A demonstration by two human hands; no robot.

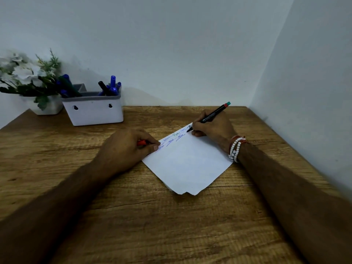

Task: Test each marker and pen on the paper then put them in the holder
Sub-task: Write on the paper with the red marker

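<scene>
A white sheet of paper (187, 166) lies turned like a diamond on the wooden table, with several blue, green and black scribbles along its far edge. My right hand (213, 126) grips a black marker (211, 116) with a red and green end, its tip on the paper's far corner. My left hand (131, 147) rests on the paper's left edge and holds a red cap (141, 142) in curled fingers. The white holder (93, 109) stands at the back left with several blue, black and green pens in it.
A white pot of artificial flowers (28, 82) stands left of the holder, against the wall. Walls close the table at the back and on the right. Bare wooden tabletop (152, 225) spreads in front of the paper. A beaded bracelet (236, 149) circles my right wrist.
</scene>
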